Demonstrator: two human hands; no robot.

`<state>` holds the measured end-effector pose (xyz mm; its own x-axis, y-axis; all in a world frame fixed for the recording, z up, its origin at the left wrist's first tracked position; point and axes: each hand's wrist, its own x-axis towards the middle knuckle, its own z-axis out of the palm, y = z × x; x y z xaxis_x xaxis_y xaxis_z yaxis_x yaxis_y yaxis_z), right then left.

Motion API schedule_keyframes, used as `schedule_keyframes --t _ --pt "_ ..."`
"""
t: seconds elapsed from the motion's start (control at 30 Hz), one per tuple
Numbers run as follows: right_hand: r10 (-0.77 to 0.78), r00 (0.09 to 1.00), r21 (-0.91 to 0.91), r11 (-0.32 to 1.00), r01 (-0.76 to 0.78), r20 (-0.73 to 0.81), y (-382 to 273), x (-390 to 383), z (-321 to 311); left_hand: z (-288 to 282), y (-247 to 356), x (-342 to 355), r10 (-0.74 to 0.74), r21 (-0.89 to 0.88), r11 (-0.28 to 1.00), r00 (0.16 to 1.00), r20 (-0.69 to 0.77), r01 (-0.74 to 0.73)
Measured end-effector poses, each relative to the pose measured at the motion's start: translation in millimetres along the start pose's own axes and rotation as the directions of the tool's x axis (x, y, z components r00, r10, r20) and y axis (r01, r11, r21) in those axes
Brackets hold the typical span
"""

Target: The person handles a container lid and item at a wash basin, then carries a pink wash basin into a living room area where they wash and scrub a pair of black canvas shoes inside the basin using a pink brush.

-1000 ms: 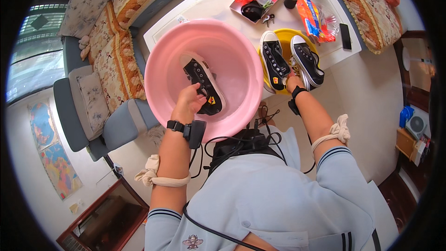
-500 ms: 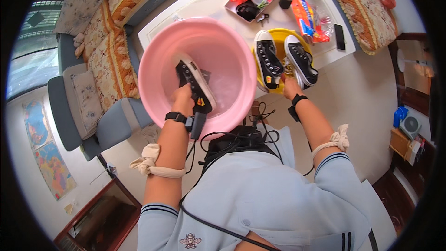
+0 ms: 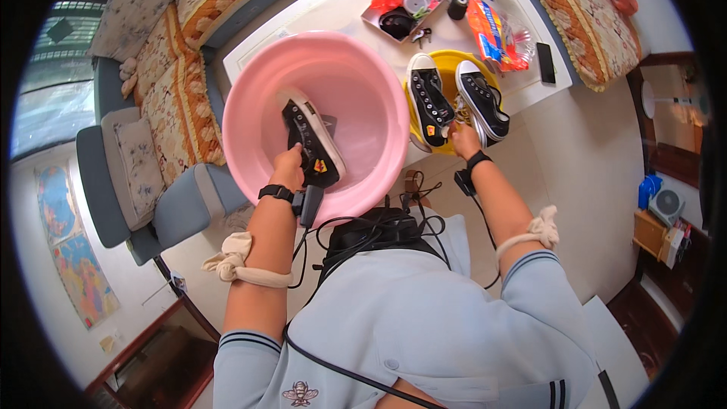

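Observation:
A black sneaker (image 3: 312, 140) with a white sole lies tilted inside the pink basin (image 3: 241, 91). My left hand (image 3: 287, 167) is closed on its side near the heel. To the right, two more sneakers rest on the yellow basin (image 3: 448, 59), toes pointing away: a left black sneaker (image 3: 429, 98) and a right black sneaker (image 3: 482, 100). My right hand (image 3: 464, 141) is closed at the heel of the left one, its fingertips partly hidden. Between that pair shows something yellowish and lace-like, too small to make out.
Both basins stand at the edge of a white table (image 3: 291, 19). Farther back are an open box (image 3: 401, 15) of small items, keys (image 3: 421, 35), a dark cylinder (image 3: 457, 7), an orange-and-blue packet (image 3: 485, 30) and a phone (image 3: 545, 64). A black cable (image 3: 333, 360) crosses my shirt.
The view has shifted slightly, moving most things a little left. Both hands stay at the same sneakers, with no clear change of grip.

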<state>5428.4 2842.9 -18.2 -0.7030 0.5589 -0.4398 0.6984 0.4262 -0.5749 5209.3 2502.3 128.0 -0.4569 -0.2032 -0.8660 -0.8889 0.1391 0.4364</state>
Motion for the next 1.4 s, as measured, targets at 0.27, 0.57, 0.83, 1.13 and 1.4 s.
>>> schedule_keyframes --t 0.27,0.57,0.83,1.13,1.4 --pt "0.023 0.993 0.164 0.986 -0.003 -0.12 12 -47 -39 -12 1 -11 0.106 0.001 0.994 0.989 -0.108 -0.106" --pt "-0.148 0.936 0.483 0.825 0.295 -0.319 -43 -63 -103 -19 38 -20 0.144 -0.488 0.873 0.969 0.2 -0.029" --pt "-0.388 0.914 0.597 0.763 0.247 0.117 -221 -93 -131 7 33 -5 0.093 -0.368 0.925 0.877 0.471 0.099" --pt "-0.354 0.825 0.204 0.934 0.293 0.44 -275 -61 -35 39 50 16 -0.019 -0.367 0.905 0.881 0.472 0.215" --pt "-0.329 0.873 0.398 0.901 0.175 0.36 -274 -48 -25 36 46 4 0.072 -0.454 0.883 0.92 0.385 0.121"
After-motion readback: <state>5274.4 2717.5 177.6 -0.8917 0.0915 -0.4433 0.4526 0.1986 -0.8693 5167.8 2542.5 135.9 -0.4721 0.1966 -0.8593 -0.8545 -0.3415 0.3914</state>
